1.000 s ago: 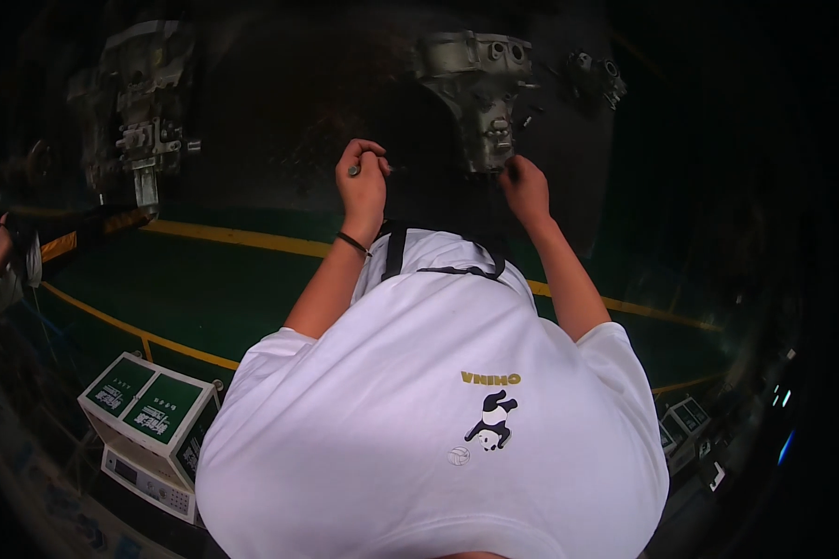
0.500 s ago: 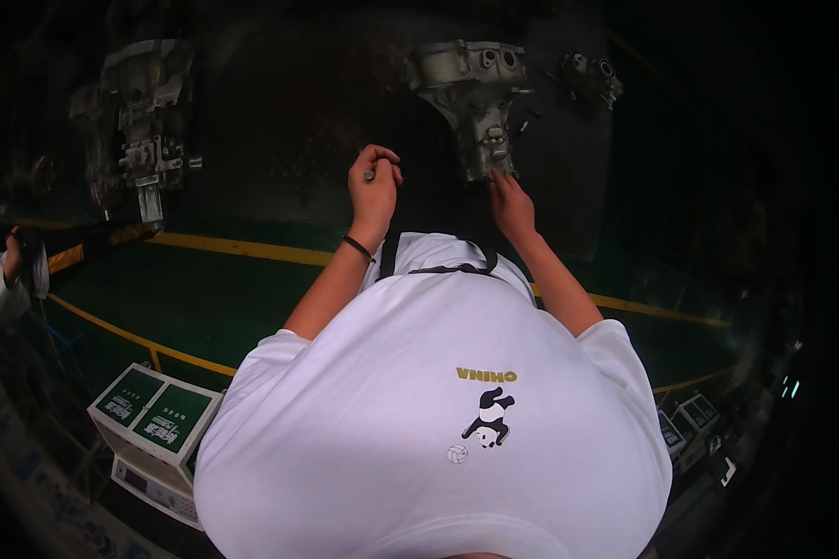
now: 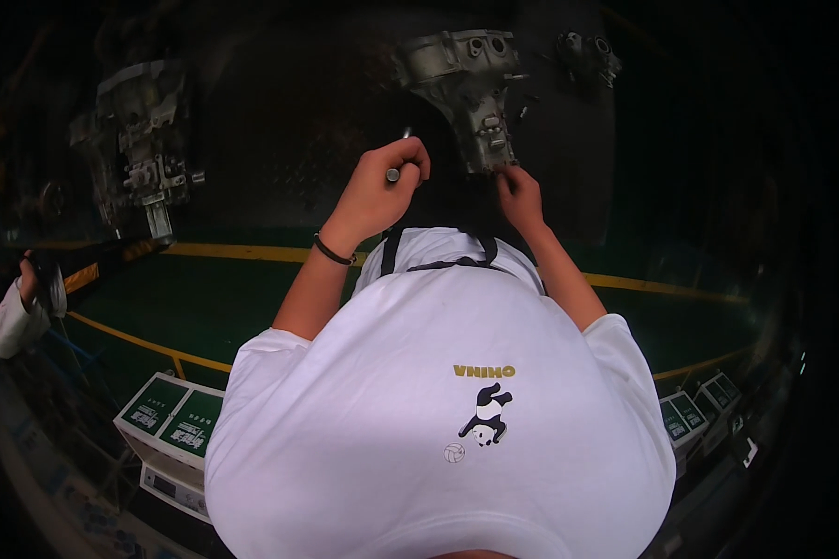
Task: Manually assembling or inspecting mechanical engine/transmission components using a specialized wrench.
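Clamps a metal rod [image 3: 393, 175] in left hand [image 3: 377, 190]. Touches near end of metal casing [image 3: 461, 79] with right hand [image 3: 520, 194]; cannot tell its grip.

Dimly lit, near black at the rim, with a bright light [image 3: 803, 363] at far right. Laid with a green floor [image 3: 205, 300] marked by yellow lines [image 3: 270, 252]. Furnished with a dark worktop [image 3: 569, 154] ahead and white, green-panelled cabinets [image 3: 170, 410] at lower left and right.
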Demonstrator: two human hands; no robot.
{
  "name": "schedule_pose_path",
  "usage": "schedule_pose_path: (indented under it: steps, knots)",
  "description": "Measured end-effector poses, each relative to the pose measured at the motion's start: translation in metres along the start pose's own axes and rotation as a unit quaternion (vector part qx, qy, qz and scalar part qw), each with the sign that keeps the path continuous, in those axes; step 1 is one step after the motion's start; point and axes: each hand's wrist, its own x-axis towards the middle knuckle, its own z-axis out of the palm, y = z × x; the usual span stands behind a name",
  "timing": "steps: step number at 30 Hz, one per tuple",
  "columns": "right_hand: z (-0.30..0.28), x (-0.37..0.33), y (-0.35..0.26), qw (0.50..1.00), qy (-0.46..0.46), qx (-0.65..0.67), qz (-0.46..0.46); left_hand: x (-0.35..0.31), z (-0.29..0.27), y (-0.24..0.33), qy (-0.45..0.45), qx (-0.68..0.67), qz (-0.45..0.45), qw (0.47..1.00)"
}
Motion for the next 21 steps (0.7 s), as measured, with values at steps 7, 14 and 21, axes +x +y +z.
schedule_pose_path:
  steps: [7,14,21]
  knots:
    - [-0.017,-0.018,-0.004,0.896,-0.098,0.300,0.312,0.002,-0.017,0.068,-0.144,0.019,0.166,0.975]
    - [-0.051,-0.021,-0.084,0.843,-0.147,0.425,0.296,-0.009,0.024,0.063,-0.272,-0.004,0.299,0.915]
    - [-0.059,-0.024,-0.085,0.896,-0.202,0.353,0.178,-0.016,0.081,0.058,-0.327,-0.003,0.310,0.893]
